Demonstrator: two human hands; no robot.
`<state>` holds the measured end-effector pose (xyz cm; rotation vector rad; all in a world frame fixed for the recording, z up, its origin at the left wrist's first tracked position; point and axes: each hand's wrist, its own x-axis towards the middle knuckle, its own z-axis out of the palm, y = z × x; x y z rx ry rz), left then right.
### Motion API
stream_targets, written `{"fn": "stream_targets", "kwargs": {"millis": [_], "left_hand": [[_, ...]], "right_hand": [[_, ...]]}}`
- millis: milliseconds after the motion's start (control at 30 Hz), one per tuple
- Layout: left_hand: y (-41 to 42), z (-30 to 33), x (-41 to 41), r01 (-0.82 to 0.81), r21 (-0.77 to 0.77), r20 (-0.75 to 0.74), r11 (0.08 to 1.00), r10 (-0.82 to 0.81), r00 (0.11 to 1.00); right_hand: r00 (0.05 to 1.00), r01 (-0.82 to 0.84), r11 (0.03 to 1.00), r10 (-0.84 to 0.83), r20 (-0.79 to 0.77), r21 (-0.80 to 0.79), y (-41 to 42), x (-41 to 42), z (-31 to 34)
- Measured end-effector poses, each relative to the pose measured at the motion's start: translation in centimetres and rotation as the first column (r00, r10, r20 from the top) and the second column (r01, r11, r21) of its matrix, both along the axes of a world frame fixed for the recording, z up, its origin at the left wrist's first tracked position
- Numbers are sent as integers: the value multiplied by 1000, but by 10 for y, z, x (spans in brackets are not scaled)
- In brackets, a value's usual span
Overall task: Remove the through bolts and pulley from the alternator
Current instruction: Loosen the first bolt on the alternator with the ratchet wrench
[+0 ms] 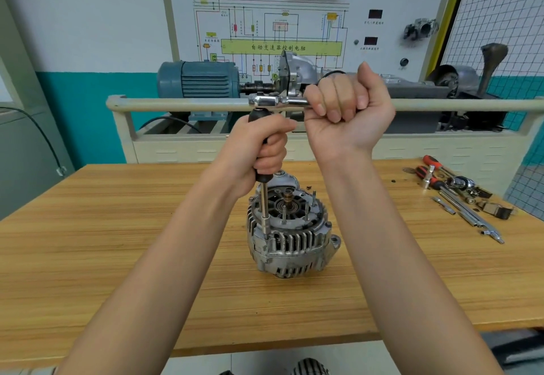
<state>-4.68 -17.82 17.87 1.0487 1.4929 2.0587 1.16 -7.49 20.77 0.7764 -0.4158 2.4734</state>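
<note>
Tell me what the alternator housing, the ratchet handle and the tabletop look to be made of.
Alternator housing: likely cast aluminium, going by its dull grey, slightly grimy finned surface.
Ratchet handle: probably chromed steel, bright with mirror-like glints.
Tabletop: wood or wood-look laminate, tan with straight grain lines and a smooth satin face; which one cannot be told.

Both arms bare, no sleeves, no gloves. L hand (265,145) & R hand (347,109): no rings.

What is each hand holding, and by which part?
The left hand grips the black handle of the extension driver; the right hand grips the ratchet wrench by its handle.
</note>
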Motion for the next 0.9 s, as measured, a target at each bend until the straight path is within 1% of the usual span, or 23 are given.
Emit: {"fn": "stream_targets", "kwargs": {"millis": [67,133,200,267,300,367,433,467,533,567,600,633,667,700,733,800,867,900], "left_hand": [[7,-1,5,-224,28,0,974,224,975],[14,-2,10,-441,64,22,895,441,897],[20,-2,15,-556,101,32,825,556,831],[22,-3,17,-578,130,21,806,580,814],[21,-4,17,-566,135,14,813,570,821],[17,-5,16,-508,118,-8,853,512,859],[10,-5,11,-397,83,-42,914,401,915],[6,-4,8,-316,71,-54,946,320,946],[-1,-2,2,-87,57,-52,995,90,995],[-3,-1,0,34,58,-37,998,-32,999],[-4,-1,-1,123,61,-19,991,-122,992],[-4,0,-1,163,64,-5,984,-163,987],[-3,0,-1,161,59,4,985,-162,987],[-1,1,0,124,48,11,991,-125,992],[2,1,1,48,31,9,998,-48,999],[10,0,5,-194,10,-9,981,194,981],[19,-1,10,-440,46,-19,897,441,897],[24,-2,12,-523,76,-17,849,525,851]], "right_hand": [[987,161,983,-158,-41,88,-8,4,-2],[941,328,930,-306,-143,168,-20,8,-4],[865,484,854,-434,-250,193,-32,10,-8],[801,579,793,-509,-315,191,-39,11,-10],[794,587,786,-512,-327,194,-39,12,-11],[833,530,819,-454,-317,219,-33,13,-9],[902,409,880,-349,-252,242,-21,12,-4],[938,327,916,-285,-197,232,-15,10,-1],[991,123,980,-112,-72,155,-5,4,2],[999,19,995,-16,-31,97,-1,2,2],[998,-64,997,64,-16,42,3,-1,2],[993,-114,994,114,-16,-2,6,-4,2],[991,-130,991,129,-19,-31,8,-5,1],[993,-118,992,117,-18,-44,9,-6,0],[996,-85,995,85,-15,-45,8,-5,-1],[1000,21,1000,-21,-18,-6,4,-1,-3],[984,171,982,-167,-56,85,-3,5,-5],[963,261,956,-249,-98,137,-7,8,-6]]}}
